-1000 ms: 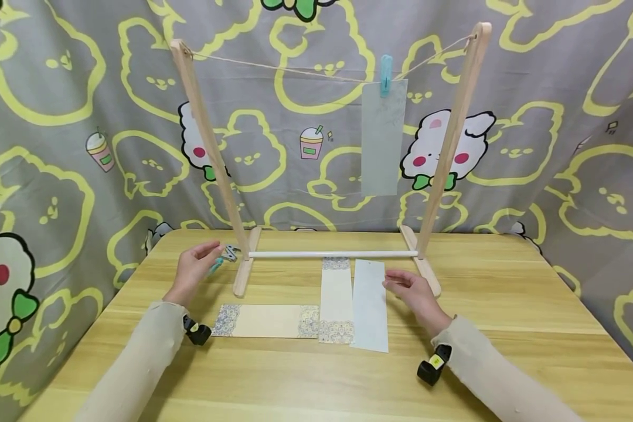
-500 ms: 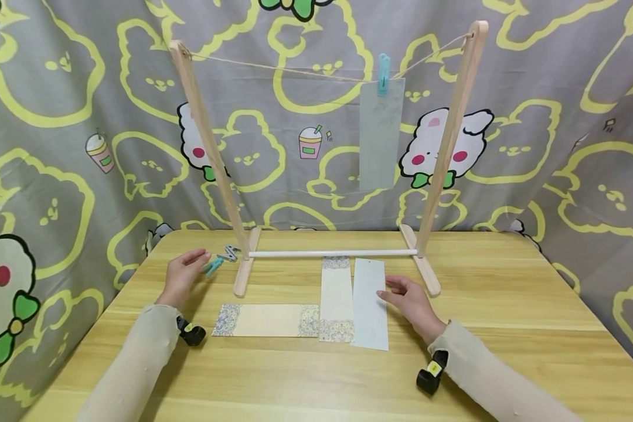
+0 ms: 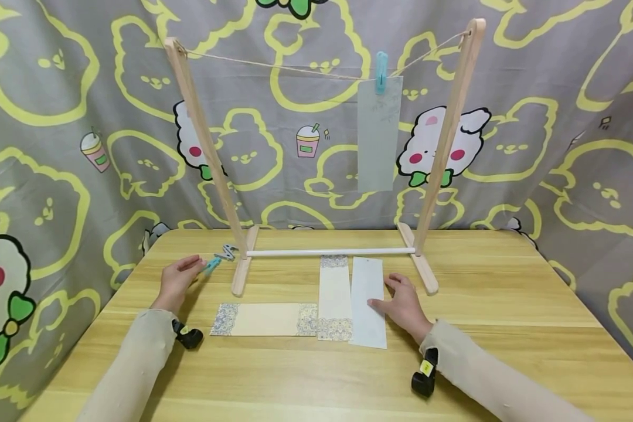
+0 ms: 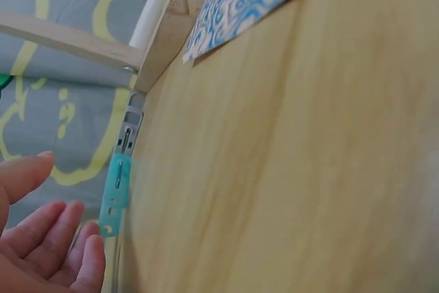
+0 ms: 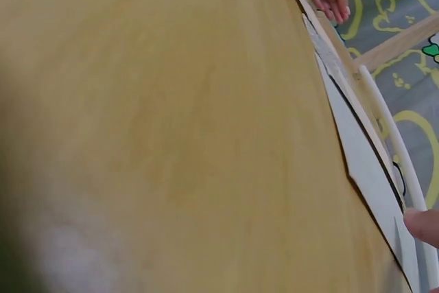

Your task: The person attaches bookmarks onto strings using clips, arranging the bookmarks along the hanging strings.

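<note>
My left hand [image 3: 175,282] hovers at the left, its fingertips beside a teal clothespin [image 3: 211,265]. In the left wrist view its thumb and fingers are spread apart, with nothing between them. A grey clothespin [image 3: 228,252] lies just behind the teal one. At the right edge of a pale blue card [image 3: 366,325] is my right hand [image 3: 407,308], thumb over the card and fingers beyond its edge. The card lies flat, with a small hole at its far end. Two cream cards with patterned ends, one upright [image 3: 334,293] and one crosswise [image 3: 266,319], lie to its left.
Behind the cards stands a wooden frame [image 3: 207,140] with a white crossbar [image 3: 327,252] low between its feet. From the string [image 3: 274,67] across its top, a grey-green card [image 3: 378,140] hangs by a teal clothespin [image 3: 381,73]. A patterned curtain [image 3: 274,176] encloses the table.
My left hand has drawn back slightly left and down, uncovering more of the teal clothespin. My right thumb has moved from the blue card's edge farther over it, as the hand shifted left and nearer.
</note>
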The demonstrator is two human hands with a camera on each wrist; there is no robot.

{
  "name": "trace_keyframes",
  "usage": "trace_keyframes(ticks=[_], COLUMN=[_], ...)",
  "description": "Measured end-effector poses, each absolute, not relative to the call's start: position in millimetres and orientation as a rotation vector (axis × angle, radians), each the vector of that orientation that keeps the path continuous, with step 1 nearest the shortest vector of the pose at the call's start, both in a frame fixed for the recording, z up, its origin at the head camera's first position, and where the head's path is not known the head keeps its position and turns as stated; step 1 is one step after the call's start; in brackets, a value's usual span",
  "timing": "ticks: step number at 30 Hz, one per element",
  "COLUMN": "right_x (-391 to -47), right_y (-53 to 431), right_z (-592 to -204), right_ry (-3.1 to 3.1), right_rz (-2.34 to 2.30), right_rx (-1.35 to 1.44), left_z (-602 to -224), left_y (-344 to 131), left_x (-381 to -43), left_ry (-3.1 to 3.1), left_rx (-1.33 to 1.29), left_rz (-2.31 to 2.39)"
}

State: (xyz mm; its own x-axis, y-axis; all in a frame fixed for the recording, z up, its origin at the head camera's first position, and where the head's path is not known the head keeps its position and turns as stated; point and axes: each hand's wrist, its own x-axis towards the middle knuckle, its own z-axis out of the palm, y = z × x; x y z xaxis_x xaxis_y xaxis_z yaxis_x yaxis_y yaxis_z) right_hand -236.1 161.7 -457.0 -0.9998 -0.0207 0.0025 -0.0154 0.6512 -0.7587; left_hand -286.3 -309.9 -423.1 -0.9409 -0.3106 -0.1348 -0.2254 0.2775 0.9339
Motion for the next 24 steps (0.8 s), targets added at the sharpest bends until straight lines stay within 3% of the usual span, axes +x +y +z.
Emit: trace_keyframes(ticks=[11, 24], right_x=[-235, -234], right_y=[152, 156], right_z=[-450, -446], right_ry=[2.956, 2.898], right_rz=[-1.059, -1.133], right_rx=[-0.101, -0.058], left_z=[-435, -441], left_y=[-315, -319], left_x=[-286, -287], left_ry=[-2.456, -2.368], left_rx=[0.526, 0.533], left_rz=[-1.784, -1.762])
